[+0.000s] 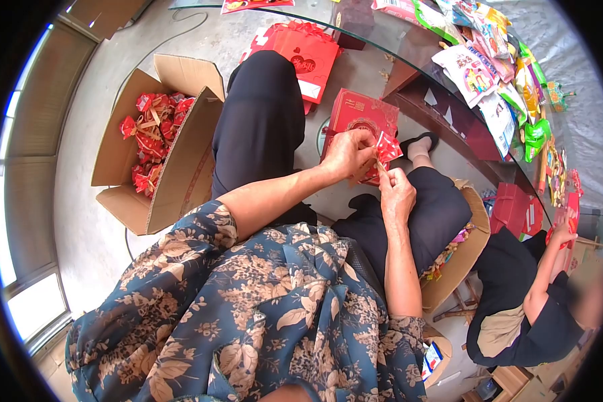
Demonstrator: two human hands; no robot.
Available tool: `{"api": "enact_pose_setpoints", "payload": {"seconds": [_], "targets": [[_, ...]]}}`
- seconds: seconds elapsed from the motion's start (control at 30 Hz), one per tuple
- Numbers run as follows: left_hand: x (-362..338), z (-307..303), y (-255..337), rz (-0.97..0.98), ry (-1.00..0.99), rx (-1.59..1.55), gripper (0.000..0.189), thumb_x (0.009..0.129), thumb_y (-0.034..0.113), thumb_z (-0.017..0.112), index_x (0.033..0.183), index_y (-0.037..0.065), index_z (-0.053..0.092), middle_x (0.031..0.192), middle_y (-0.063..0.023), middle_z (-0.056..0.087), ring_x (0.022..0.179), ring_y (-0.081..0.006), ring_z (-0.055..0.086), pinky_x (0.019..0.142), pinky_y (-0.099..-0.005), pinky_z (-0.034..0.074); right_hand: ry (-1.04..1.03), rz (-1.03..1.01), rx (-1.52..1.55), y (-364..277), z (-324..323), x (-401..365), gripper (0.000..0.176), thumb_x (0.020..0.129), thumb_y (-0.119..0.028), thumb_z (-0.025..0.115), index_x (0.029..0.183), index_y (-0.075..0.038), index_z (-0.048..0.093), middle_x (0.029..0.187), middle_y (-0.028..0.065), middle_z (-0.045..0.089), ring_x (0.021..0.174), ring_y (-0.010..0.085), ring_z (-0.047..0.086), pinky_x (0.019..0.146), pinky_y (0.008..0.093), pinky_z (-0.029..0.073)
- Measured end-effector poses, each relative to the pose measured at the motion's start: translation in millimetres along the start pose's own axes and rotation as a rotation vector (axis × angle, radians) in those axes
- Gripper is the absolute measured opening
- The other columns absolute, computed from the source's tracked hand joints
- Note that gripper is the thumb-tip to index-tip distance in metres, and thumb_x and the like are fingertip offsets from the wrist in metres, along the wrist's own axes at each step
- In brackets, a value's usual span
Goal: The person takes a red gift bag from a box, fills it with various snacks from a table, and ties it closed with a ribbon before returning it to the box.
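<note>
In front of my knees, my left hand [350,153] pinches the edge of a small red patterned pouch [388,145]. My right hand [396,193] is closed just below it, thumb and finger pressed together on what looks like a thin tan ribbon at the pouch's neck. Both hands are close together, and the fingers partly hide the ribbon. Behind them is a red gift box [362,114] with gold print. An open carton [187,164] to my left holds several red pouches [155,134] tied with tan ribbons.
Red gift bags [305,59] stand beyond my left knee. A glass-topped table [409,50] curves along the right, bearing many snack packets [476,74]. Another carton [472,248] with small wrapped items is by my right thigh. A co-worker [536,301] sits at the far right, holding something red.
</note>
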State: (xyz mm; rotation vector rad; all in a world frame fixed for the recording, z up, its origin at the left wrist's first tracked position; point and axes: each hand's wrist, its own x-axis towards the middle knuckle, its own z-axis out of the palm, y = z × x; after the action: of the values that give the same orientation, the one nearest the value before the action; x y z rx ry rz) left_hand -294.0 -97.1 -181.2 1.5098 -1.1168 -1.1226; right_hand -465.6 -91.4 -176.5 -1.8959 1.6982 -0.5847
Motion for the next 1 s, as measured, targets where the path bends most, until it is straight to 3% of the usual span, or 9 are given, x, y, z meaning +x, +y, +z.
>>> {"api": "enact_pose_setpoints", "payload": {"seconds": [0.1, 0.2, 0.3, 0.5, 0.6, 0.87, 0.97, 1.0], "targets": [[7.8, 4.7, -18.1, -0.015, 0.011, -0.096, 0.011, 0.079, 0.013, 0.07, 0.082, 0.004, 0.066, 0.077, -0.0104, 0.069, 0.075, -0.02, 0.069, 0.07, -0.0335, 0.053, -0.003, -0.009, 0.015, -1.6, -1.2, -1.3, 0.021, 0.086, -0.023, 0.069, 0.078, -0.006, 0.06, 0.065, 0.0128, 0.063, 0.061, 0.0337, 0.063, 0.058, 0.0439, 0.046], [15.1, 8.5, -32.8, -0.038, 0.025, -0.119, 0.009, 0.08, 0.012, 0.07, 0.08, 0.004, 0.064, 0.076, -0.0092, 0.069, 0.074, -0.0168, 0.067, 0.07, -0.0318, 0.052, 0.016, -0.046, -0.017, 7.1, 3.1, -0.3, 0.02, 0.088, -0.021, 0.067, 0.077, -0.005, 0.06, 0.06, 0.0065, 0.064, 0.054, 0.0192, 0.063, 0.055, 0.0343, 0.048], [18.8, 10.7, -42.0, -0.059, 0.032, -0.159, 0.008, 0.08, 0.009, 0.069, 0.079, 0.004, 0.063, 0.076, -0.0076, 0.069, 0.073, -0.0143, 0.066, 0.07, -0.0302, 0.052, 0.017, -0.068, -0.019, 8.7, 3.0, 0.4, 0.022, 0.088, -0.022, 0.067, 0.076, -0.005, 0.059, 0.06, 0.0066, 0.064, 0.054, 0.0191, 0.063, 0.055, 0.0344, 0.048], [16.3, 12.8, -37.9, -0.18, 0.067, -0.43, 0.008, 0.086, 0.004, 0.064, 0.079, 0.004, 0.06, 0.075, -0.0045, 0.067, 0.072, -0.0121, 0.063, 0.066, -0.0276, 0.051, 0.0, -0.072, -0.029, 6.0, 0.3, 0.3, 0.02, 0.087, -0.02, 0.065, 0.076, -0.005, 0.058, 0.062, 0.0093, 0.064, 0.057, 0.0241, 0.065, 0.057, 0.0372, 0.049], [13.7, 10.7, -30.5, -0.216, 0.073, -0.531, 0.012, 0.089, 0.002, 0.062, 0.078, 0.005, 0.058, 0.073, -0.0039, 0.065, 0.068, -0.011, 0.061, 0.061, -0.0258, 0.049, 0.004, -0.095, -0.006, -0.9, -3.7, -1.4, 0.018, 0.086, -0.017, 0.064, 0.077, -0.004, 0.055, 0.066, 0.0167, 0.061, 0.064, 0.0377, 0.062, 0.06, 0.0463, 0.046], [16.4, 4.0, -30.5, -0.27, 0.059, -0.6, 0.011, 0.09, 0.002, 0.06, 0.082, 0.005, 0.053, 0.077, -0.0063, 0.065, 0.067, -0.0118, 0.06, 0.063, -0.0248, 0.048, -0.033, -0.097, -0.022, 3.9, -2.3, -2.3, 0.016, 0.087, -0.016, 0.06, 0.078, -0.003, 0.054, 0.068, 0.019, 0.061, 0.068, 0.04, 0.062, 0.063, 0.0481, 0.046], [20.7, 1.4, -26.7, -0.242, 0.051, -0.584, 0.009, 0.09, 0.003, 0.061, 0.084, 0.004, 0.054, 0.076, -0.0057, 0.064, 0.069, -0.0121, 0.061, 0.062, -0.0253, 0.049, -0.056, -0.082, -0.023, 7.6, -2.5, 1.1, 0.016, 0.086, -0.016, 0.061, 0.078, -0.003, 0.055, 0.068, 0.0185, 0.062, 0.068, 0.0398, 0.063, 0.063, 0.0482, 0.047], [23.8, -0.6, -31.5, -0.144, -0.004, -0.432, 0.008, 0.09, 0.003, 0.061, 0.085, 0.003, 0.054, 0.076, -0.0059, 0.064, 0.069, -0.0124, 0.062, 0.061, -0.0256, 0.049, -0.066, -0.076, -0.02, 8.6, -2.9, 0.8, 0.016, 0.086, -0.016, 0.061, 0.078, -0.003, 0.056, 0.068, 0.0183, 0.062, 0.068, 0.0398, 0.063, 0.063, 0.0482, 0.047]]}}
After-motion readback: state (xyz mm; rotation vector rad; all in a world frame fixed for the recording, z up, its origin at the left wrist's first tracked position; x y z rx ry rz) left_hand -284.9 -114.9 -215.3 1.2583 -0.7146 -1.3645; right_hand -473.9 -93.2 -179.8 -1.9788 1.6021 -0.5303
